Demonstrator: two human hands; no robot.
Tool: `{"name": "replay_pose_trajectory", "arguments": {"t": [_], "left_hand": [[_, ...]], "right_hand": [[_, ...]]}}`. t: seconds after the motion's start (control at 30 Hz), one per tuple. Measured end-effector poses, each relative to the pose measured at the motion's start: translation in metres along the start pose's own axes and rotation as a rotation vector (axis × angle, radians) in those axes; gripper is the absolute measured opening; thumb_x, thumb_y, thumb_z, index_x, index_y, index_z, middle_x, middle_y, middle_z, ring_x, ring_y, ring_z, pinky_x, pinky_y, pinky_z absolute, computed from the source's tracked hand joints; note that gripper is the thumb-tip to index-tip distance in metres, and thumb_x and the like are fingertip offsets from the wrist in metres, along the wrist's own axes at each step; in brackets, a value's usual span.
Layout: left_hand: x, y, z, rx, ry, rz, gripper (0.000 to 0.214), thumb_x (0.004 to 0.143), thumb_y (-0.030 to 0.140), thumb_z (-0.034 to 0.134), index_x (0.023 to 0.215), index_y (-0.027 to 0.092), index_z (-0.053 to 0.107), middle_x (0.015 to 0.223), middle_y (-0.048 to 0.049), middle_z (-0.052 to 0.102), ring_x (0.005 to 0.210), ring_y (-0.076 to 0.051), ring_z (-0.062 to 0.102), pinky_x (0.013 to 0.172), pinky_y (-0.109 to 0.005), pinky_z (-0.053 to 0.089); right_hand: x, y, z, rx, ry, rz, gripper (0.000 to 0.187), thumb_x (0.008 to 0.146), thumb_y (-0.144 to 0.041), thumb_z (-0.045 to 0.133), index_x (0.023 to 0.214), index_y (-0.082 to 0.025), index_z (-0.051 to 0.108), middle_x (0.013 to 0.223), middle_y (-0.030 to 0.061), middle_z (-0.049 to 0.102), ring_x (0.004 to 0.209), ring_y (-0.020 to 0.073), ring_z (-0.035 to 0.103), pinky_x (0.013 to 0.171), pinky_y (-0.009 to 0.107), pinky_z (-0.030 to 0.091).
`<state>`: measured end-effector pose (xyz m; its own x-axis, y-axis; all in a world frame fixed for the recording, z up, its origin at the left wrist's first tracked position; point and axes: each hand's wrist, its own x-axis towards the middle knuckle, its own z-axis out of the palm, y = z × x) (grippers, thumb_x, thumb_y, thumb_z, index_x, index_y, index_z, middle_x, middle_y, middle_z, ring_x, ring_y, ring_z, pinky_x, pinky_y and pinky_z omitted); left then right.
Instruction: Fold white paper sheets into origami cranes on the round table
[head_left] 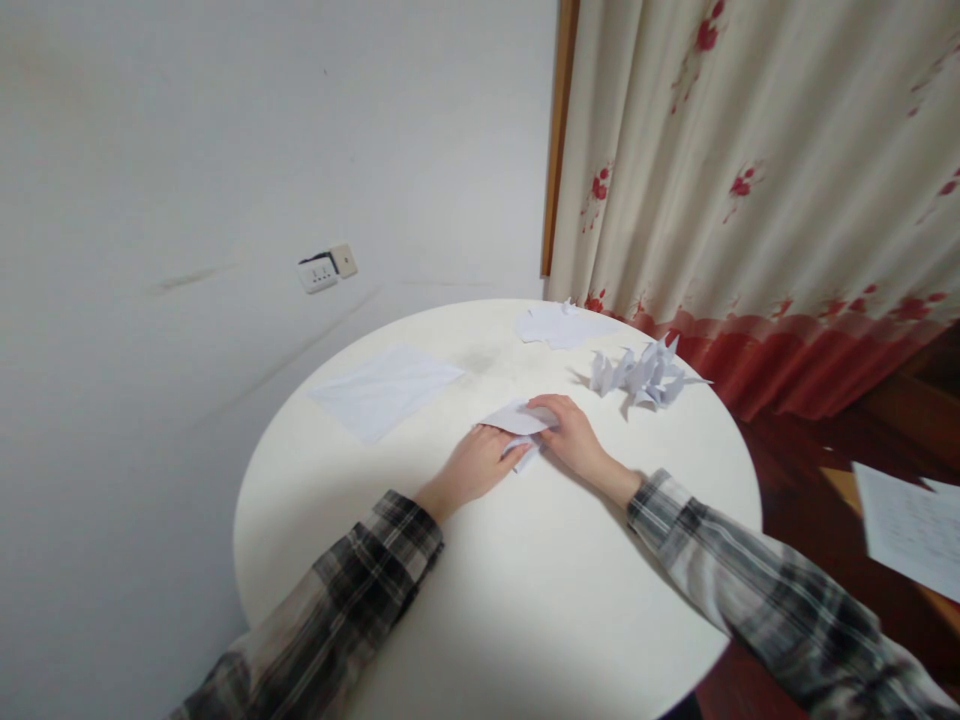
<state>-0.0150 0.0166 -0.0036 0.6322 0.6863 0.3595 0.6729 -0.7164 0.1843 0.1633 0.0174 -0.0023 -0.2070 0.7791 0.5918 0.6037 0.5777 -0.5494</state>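
A partly folded sheet of white paper (516, 416) is held between my two hands over the round white table. My left hand (480, 462) grips its near left side, the thumb lying over a lower fold and the other fingers partly hidden by the paper. On the right edge, my right hand (571, 432) has its fingers curled over the top of the sheet. Just beyond my right hand stands a cluster of folded white paper cranes (646, 376).
Flat white paper (390, 388) lies at the left of the table (480, 620). More paper (559, 326) with a small folded piece is at the far edge. A wall socket (318, 274) is behind, a floral curtain (750, 200) at right, and written sheets (911, 530) lie lower right.
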Motion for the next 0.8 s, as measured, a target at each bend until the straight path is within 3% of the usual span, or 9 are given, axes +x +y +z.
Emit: {"name": "replay_pose_trajectory", "arguments": {"t": [0.37,0.8], "left_hand": [[-0.002,-0.006,0.007,0.007,0.014,0.030,0.035,0.085,0.028,0.046,0.117,0.016,0.051,0.120,-0.0104,0.056,0.114,-0.023,0.048,0.098,-0.039,0.037],[-0.001,-0.007,0.009,-0.031,0.013,0.027,0.040,0.084,0.027,0.045,0.123,0.017,0.044,0.127,-0.0108,0.051,0.121,-0.023,0.042,0.103,-0.041,0.031]], "right_hand": [[-0.005,0.009,0.008,-0.086,-0.166,0.022,0.044,0.073,-0.011,0.053,0.117,-0.012,0.052,0.120,0.0139,0.055,0.112,0.0228,0.049,0.098,0.040,0.037],[-0.004,0.009,0.008,-0.091,-0.188,0.050,0.045,0.073,-0.011,0.054,0.118,-0.013,0.050,0.119,0.0136,0.056,0.110,0.0220,0.051,0.097,0.040,0.038]]}}
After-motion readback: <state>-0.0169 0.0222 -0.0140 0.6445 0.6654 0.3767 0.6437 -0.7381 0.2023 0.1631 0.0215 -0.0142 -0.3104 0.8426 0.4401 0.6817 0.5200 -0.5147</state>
